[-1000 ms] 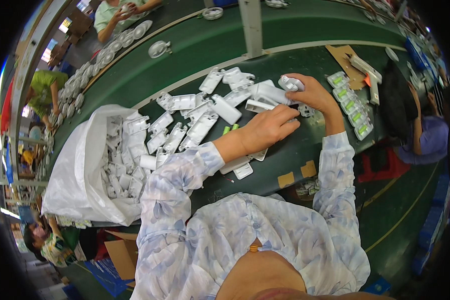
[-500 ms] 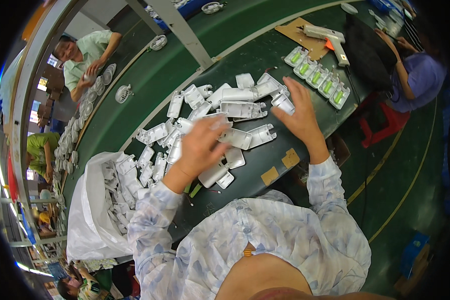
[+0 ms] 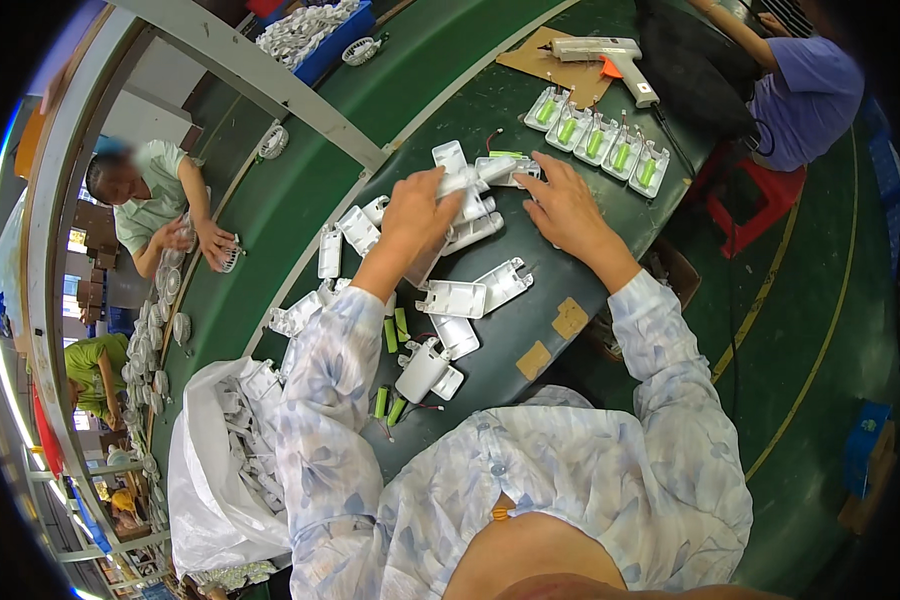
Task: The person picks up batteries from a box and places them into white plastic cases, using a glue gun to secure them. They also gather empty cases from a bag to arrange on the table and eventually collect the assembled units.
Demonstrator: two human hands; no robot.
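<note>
My left hand (image 3: 417, 222) is over a heap of white plastic casing halves in the middle of the dark table. Its thumb and fingers close around a white casing half (image 3: 462, 184), slightly blurred. My right hand (image 3: 568, 207) has its fingers spread and nothing in its palm. Its fingertips reach the edge of another casing half (image 3: 526, 166), beside which a green cylindrical battery (image 3: 506, 154) shows. Nearer to me lie loose casing halves (image 3: 453, 298) and several green batteries (image 3: 401, 324) with thin wires. My left palm hides part of the heap.
At the far right are a row of casing halves with batteries (image 3: 595, 143) and a glue gun (image 3: 600, 50) on cardboard (image 3: 530, 62). A white bag (image 3: 195, 470) full of casings stands at left. A metal post (image 3: 270, 85) crosses the far left; co-workers sit around.
My left hand has moved away from me to the heap's far part, and my right hand has shifted slightly. Casing halves have moved away, leaving several green batteries in sight.
</note>
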